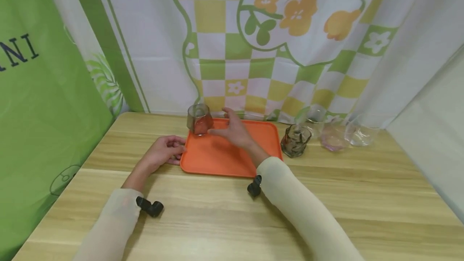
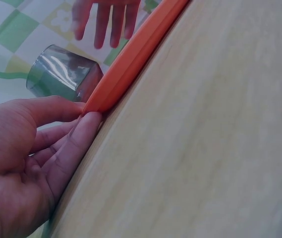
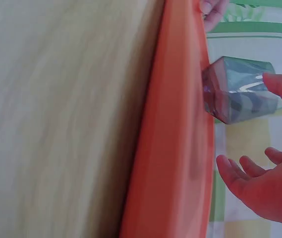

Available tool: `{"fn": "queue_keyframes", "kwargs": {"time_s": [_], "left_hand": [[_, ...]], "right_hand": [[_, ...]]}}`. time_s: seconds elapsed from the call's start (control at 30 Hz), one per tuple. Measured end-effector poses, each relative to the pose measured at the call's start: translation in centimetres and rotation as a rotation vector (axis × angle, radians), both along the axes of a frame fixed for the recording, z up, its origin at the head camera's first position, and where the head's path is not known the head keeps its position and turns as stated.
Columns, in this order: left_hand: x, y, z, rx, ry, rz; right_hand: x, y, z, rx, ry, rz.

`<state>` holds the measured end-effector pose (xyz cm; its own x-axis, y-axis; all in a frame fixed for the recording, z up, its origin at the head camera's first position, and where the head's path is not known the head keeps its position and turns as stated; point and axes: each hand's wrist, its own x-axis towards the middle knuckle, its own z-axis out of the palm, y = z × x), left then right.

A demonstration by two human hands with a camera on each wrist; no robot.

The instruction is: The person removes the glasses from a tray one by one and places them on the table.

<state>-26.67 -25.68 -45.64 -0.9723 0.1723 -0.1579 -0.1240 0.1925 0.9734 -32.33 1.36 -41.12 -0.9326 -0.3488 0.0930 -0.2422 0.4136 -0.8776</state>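
An orange tray (image 1: 217, 160) lies on the wooden table, and a smoky grey glass (image 1: 199, 121) stands upright at its back left corner. My left hand (image 1: 164, 151) is at the tray's left edge; in the left wrist view the thumb and fingers (image 2: 74, 144) pinch the rim. Over the tray, to the right of the glass, my right hand (image 1: 233, 132) has its fingers spread and holds nothing. The right wrist view shows a gap between that hand (image 3: 264, 183) and the glass (image 3: 240, 89), though the thumb overlaps the glass's outline.
Just right of the tray stands a dark, wavy-sided glass (image 1: 295, 141). Beyond it are a pinkish glass (image 1: 334, 137), a clear glass (image 1: 361, 132) and another clear glass (image 1: 314, 120) behind. A patterned curtain (image 1: 253, 71) hangs along the table's back edge.
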Motion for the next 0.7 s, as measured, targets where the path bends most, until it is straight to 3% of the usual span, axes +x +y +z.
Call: {"fn": "queue_keyframes", "kwargs": {"time_s": [0.2,0.5,0.7], "left_hand": [[0.1,0.0,0.1,-0.007,0.005,-0.006],[0.0,0.0,0.3,-0.009,0.007,-0.012],[0.1,-0.1,0.2,-0.005,0.008,-0.018]], "right_hand": [[-0.4,-1.7,-0.4,-0.012,0.002,0.004],[-1.1,-4.2,-0.8,0.01,0.074,-0.035],[-1.3,-5.4,-1.0,-0.105,0.098,0.005]]}}
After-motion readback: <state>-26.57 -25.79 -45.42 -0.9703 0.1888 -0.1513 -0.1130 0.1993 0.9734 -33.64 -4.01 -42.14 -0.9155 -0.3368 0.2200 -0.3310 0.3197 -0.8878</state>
